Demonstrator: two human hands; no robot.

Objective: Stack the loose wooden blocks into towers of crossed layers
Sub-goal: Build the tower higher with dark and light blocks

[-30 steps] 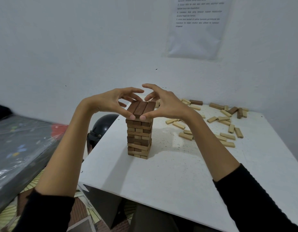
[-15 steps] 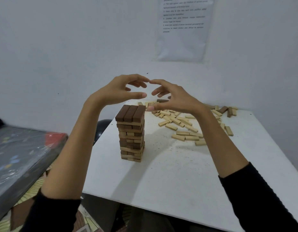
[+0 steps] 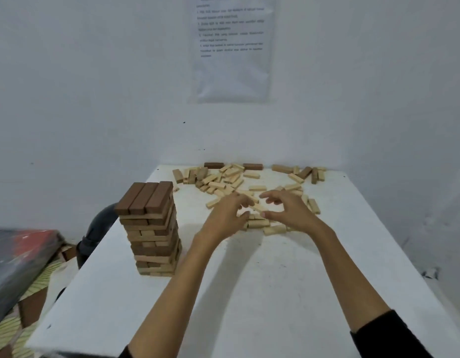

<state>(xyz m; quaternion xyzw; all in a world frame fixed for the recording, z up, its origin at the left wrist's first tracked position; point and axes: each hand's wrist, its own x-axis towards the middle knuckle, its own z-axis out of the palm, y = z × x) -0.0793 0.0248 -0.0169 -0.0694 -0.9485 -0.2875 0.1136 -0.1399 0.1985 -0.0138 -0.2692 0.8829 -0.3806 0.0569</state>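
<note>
Left hand point(image 3: 227, 215), right hand point(image 3: 294, 213) low over loose blocks point(image 3: 231, 174); fingers point(image 3: 271, 195) curved

White painted wall point(image 3: 94, 86) ahead of me, meeting a second white wall on the right. A few small dark specks on it. One printed sheet point(image 3: 231, 73) hangs on it, high and centred; the text is too blurred to read. White table point(image 3: 249, 306) sits pushed into the corner, its top scuffed with grey marks. Low on my left, beside the table: a dark helmet point(image 3: 99, 228), a flat grey plastic-wrapped slab point(image 3: 14, 267) with a red patch, and patterned floor covering point(image 3: 43, 280) below. Light is even; shadows are soft.
</note>
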